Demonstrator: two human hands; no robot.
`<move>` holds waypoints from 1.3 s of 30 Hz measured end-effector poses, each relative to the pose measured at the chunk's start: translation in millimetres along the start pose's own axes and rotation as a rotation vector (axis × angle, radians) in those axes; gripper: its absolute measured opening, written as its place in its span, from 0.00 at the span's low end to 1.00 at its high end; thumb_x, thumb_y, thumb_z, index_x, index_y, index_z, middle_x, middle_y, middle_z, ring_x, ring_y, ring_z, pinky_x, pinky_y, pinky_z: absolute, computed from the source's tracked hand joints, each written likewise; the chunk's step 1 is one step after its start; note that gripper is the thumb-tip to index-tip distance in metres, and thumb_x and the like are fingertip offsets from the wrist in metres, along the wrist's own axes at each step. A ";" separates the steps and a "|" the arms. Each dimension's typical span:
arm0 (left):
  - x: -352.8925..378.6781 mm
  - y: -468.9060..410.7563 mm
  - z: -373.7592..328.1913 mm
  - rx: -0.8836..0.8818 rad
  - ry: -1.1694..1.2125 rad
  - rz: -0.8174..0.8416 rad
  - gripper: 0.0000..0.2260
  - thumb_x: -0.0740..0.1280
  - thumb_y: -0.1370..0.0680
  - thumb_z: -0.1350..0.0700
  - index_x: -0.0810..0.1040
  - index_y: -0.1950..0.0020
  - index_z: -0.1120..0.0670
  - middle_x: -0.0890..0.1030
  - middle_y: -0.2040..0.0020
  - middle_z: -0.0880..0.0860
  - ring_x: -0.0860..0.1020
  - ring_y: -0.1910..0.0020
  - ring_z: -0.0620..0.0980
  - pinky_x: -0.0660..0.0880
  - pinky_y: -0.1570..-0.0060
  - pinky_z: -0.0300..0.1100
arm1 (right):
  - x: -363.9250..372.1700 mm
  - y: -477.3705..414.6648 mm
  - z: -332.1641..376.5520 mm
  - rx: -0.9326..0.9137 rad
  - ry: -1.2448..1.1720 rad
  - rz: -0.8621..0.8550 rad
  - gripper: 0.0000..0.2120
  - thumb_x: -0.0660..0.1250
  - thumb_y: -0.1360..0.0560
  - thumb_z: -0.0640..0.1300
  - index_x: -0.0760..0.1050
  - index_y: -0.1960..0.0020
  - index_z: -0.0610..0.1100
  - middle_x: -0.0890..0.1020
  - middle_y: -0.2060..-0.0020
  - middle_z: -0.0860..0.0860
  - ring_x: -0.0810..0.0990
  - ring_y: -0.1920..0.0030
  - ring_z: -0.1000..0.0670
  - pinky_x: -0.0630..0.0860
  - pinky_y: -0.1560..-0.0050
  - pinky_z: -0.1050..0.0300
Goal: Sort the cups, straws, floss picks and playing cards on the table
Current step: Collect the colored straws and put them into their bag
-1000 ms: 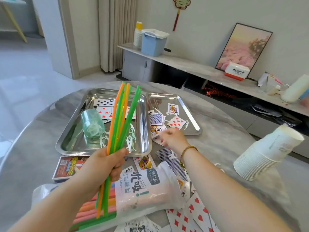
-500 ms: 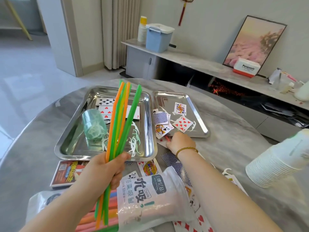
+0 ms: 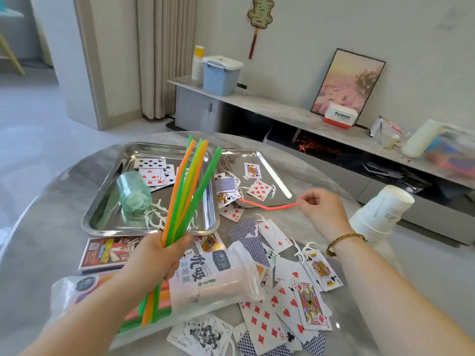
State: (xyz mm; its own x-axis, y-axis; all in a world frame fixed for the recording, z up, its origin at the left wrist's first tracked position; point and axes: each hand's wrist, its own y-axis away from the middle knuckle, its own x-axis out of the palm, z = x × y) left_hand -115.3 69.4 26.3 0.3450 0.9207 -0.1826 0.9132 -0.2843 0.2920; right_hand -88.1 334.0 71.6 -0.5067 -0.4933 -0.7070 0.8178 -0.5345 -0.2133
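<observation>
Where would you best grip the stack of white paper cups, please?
Probably round the smooth wall near its raised end, coming from above: the stack of white paper cups lies tilted, and its layered rims lower down offer a poorer hold.

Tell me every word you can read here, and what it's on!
"Panasonic": red-and-white box on the shelf.
"吸": straw bag.
"J": diamond face card.
Card box: print too blurred.
Paper cups: marks too small.
</observation>
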 end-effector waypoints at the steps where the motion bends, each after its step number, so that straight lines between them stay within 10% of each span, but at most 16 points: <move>1: 1.0 3.1 -1.4 0.007 -0.047 -0.012 0.14 0.64 0.24 0.53 0.67 0.66 0.58 0.65 0.79 0.50 0.62 0.80 0.46 0.64 0.76 0.37 | -10.0 5.2 5.3 -0.026 -0.021 -0.014 0.08 0.66 0.28 0.35 0.74 0.64 0.45 0.74 0.70 0.55 0.72 0.68 0.57 0.67 0.68 0.73; 10: 30.8 30.9 -26.8 0.218 -0.193 -0.054 0.07 0.68 0.26 0.53 0.74 0.63 0.50 0.71 0.75 0.48 0.66 0.77 0.45 0.64 0.78 0.33 | -111.3 53.4 51.8 -0.045 -0.361 0.176 0.13 0.62 0.28 0.28 0.72 0.67 0.41 0.73 0.83 0.53 0.66 0.82 0.60 0.62 0.80 0.72; 15: 71.0 50.3 -49.8 0.318 -0.212 0.215 0.03 0.70 0.29 0.50 0.78 0.59 0.47 0.75 0.75 0.45 0.68 0.78 0.42 0.67 0.75 0.36 | -118.7 64.9 49.7 0.034 -0.574 0.297 0.13 0.61 0.28 0.27 0.70 0.68 0.39 0.70 0.83 0.51 0.66 0.82 0.59 0.60 0.80 0.70; 31: 119.3 71.7 -27.0 -0.006 0.091 0.510 0.09 0.62 0.23 0.59 0.76 0.61 0.60 0.72 0.78 0.49 0.61 0.86 0.42 0.60 0.84 0.31 | -54.4 91.0 -20.0 0.243 -0.914 0.309 0.15 0.57 0.23 0.40 0.69 0.67 0.41 0.70 0.82 0.54 0.64 0.81 0.59 0.60 0.81 0.71; 35: 132.6 62.2 -26.1 -0.007 0.101 0.538 0.09 0.62 0.23 0.57 0.75 0.61 0.59 0.72 0.78 0.48 0.61 0.85 0.41 0.61 0.83 0.31 | -46.6 91.7 -30.8 0.154 -1.012 0.359 0.08 0.62 0.27 0.47 0.73 0.60 0.42 0.77 0.69 0.51 0.74 0.69 0.54 0.71 0.70 0.66; 39: 147.4 56.1 -27.5 0.033 0.062 0.666 0.09 0.61 0.23 0.58 0.75 0.62 0.59 0.74 0.77 0.49 0.63 0.84 0.41 0.63 0.81 0.31 | -39.2 97.3 -37.8 0.132 -1.195 0.611 0.28 0.77 0.43 0.56 0.74 0.49 0.43 0.84 0.60 0.50 0.82 0.55 0.53 0.81 0.55 0.57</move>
State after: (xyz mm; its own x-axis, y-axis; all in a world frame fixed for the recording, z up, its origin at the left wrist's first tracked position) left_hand -19.2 196.5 41.6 0.8251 0.5590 0.0815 0.5159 -0.8044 0.2945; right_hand 21.6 327.3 53.0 -0.0549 -0.9292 0.3655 0.9983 -0.0448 0.0362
